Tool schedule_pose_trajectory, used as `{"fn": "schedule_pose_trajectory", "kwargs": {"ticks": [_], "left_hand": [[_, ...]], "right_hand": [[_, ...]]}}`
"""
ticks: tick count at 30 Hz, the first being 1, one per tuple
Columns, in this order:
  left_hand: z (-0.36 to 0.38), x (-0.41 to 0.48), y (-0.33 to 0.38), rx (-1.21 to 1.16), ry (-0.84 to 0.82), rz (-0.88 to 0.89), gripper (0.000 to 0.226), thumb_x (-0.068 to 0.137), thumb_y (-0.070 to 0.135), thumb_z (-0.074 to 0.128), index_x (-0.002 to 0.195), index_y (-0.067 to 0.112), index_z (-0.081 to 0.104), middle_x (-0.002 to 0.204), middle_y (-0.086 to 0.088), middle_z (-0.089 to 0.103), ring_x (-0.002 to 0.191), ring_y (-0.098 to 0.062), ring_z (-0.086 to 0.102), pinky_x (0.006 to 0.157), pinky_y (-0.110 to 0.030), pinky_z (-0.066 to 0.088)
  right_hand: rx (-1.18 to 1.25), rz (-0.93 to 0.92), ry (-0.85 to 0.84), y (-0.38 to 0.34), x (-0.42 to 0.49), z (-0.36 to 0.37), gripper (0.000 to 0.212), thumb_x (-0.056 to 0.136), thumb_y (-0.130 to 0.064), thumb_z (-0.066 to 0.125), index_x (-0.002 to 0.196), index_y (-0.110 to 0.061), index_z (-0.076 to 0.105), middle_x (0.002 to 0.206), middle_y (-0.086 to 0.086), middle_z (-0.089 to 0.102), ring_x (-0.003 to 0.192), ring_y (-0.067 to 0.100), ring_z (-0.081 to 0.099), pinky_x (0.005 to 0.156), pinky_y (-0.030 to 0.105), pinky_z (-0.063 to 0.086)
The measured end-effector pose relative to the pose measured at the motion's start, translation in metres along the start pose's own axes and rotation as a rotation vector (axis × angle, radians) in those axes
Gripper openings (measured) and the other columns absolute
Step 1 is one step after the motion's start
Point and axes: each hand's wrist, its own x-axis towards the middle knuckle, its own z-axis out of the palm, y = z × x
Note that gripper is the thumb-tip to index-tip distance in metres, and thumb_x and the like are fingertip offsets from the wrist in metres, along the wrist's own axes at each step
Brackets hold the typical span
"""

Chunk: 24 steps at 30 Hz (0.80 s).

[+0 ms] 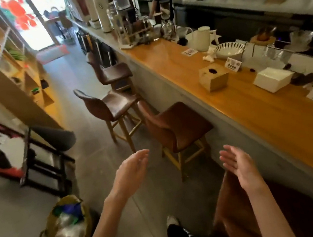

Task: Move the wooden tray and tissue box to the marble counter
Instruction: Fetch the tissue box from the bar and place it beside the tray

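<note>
Both hands are raised in front of the person, empty, with the palms facing each other: the left hand [131, 173] has its fingers stretched and loosely spread, and the right hand [238, 164] is also wide open, holding nothing. They hang above the grey, matte floor [99, 141], well apart from the long counter [259, 104], whose top is smooth, glossy, honey-coloured wood with a pale grey front below it. The tissue box [213, 78], a small cube of light wood with a dark oval hole on its upper face, stands on this counter at about 1 o'clock from the hands. At 3 o'clock of it is a white rectangular box [273, 79], and at 12 o'clock a round white bowl [229, 50] with dark stripes inside its rim, next to a white cylindrical jug [202, 38]. Three bar stools with curved brown leather seats and wooden legs stand along the counter; the nearest stool [178, 127] is at 12 o'clock from the hands. A woven basket [65, 225] with crumpled plastic lies on the floor at 8 o'clock. I cannot tell where a wooden tray is
</note>
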Motion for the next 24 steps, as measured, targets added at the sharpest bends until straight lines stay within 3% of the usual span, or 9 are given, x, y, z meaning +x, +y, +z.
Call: {"fn": "schedule_pose_trajectory", "kwargs": {"ticks": [4,7,10,14,16,19,22,24], "left_hand": [[-0.018,0.133,-0.035,-0.004,-0.066,0.071,0.027,0.098,0.028,0.057,0.122,0.035,0.064,0.115,0.016,0.070,0.095,0.004,0.067,0.075,-0.005,0.047],[-0.030,0.220,-0.046,-0.052,-0.136,0.124,0.026,0.098,0.032,0.056,0.123,0.039,0.063,0.115,0.022,0.068,0.099,0.012,0.064,0.076,-0.003,0.048],[-0.024,0.312,-0.050,-0.116,-0.234,0.166,0.026,0.098,0.035,0.056,0.123,0.040,0.063,0.114,0.020,0.069,0.100,0.011,0.064,0.082,-0.010,0.054],[0.006,0.434,-0.034,-0.097,-0.342,0.261,0.027,0.099,0.033,0.055,0.125,0.035,0.063,0.110,0.021,0.068,0.088,0.018,0.061,0.068,0.002,0.044],[0.020,0.476,-0.018,-0.060,-0.400,0.337,0.027,0.100,0.035,0.052,0.125,0.034,0.062,0.102,0.024,0.066,0.086,0.013,0.063,0.060,-0.002,0.043],[0.041,0.533,0.005,-0.012,-0.432,0.416,0.030,0.099,0.040,0.048,0.125,0.034,0.062,0.107,0.013,0.071,0.095,-0.008,0.067,0.071,-0.023,0.046],[0.061,0.576,0.031,0.132,-0.420,0.498,0.031,0.099,0.039,0.048,0.128,0.034,0.059,0.116,0.007,0.071,0.105,-0.020,0.066,0.075,-0.033,0.042],[0.080,0.606,0.050,0.277,-0.353,0.644,0.033,0.100,0.035,0.047,0.131,0.028,0.058,0.127,0.004,0.067,0.117,-0.022,0.061,0.090,-0.039,0.041]], "right_hand": [[-0.060,-0.159,0.019,-0.049,0.076,0.081,0.029,0.105,-0.036,0.045,0.127,-0.025,0.060,0.124,0.004,0.066,0.112,0.018,0.064,0.095,0.035,0.051],[-0.241,-0.249,0.055,-0.079,0.108,0.125,0.037,0.104,-0.044,0.043,0.134,-0.027,0.056,0.130,-0.005,0.062,0.120,0.013,0.059,0.102,0.036,0.047],[-0.443,-0.259,0.122,-0.098,0.152,0.146,0.044,0.102,-0.048,0.044,0.141,-0.027,0.053,0.139,-0.008,0.057,0.127,0.010,0.052,0.104,0.030,0.043],[-0.440,-0.210,0.269,-0.121,0.206,0.157,0.048,0.101,-0.049,0.045,0.141,-0.024,0.053,0.140,-0.004,0.058,0.124,0.008,0.054,0.098,0.025,0.043],[-0.336,-0.199,0.357,-0.133,0.219,0.160,0.056,0.098,-0.054,0.044,0.142,-0.020,0.053,0.138,0.000,0.060,0.124,0.013,0.057,0.102,0.031,0.047],[-0.316,-0.217,0.504,-0.154,0.241,0.158,0.057,0.097,-0.055,0.045,0.142,-0.021,0.053,0.138,0.000,0.061,0.126,0.014,0.056,0.107,0.037,0.046],[-0.523,-0.243,0.654,-0.174,0.266,0.151,0.052,0.100,-0.052,0.044,0.142,-0.023,0.051,0.138,0.001,0.061,0.124,0.014,0.058,0.101,0.035,0.049],[-0.727,-0.254,0.760,-0.187,0.292,0.135,0.050,0.101,-0.051,0.044,0.144,-0.025,0.049,0.140,0.000,0.059,0.128,0.018,0.057,0.101,0.036,0.049]]}}
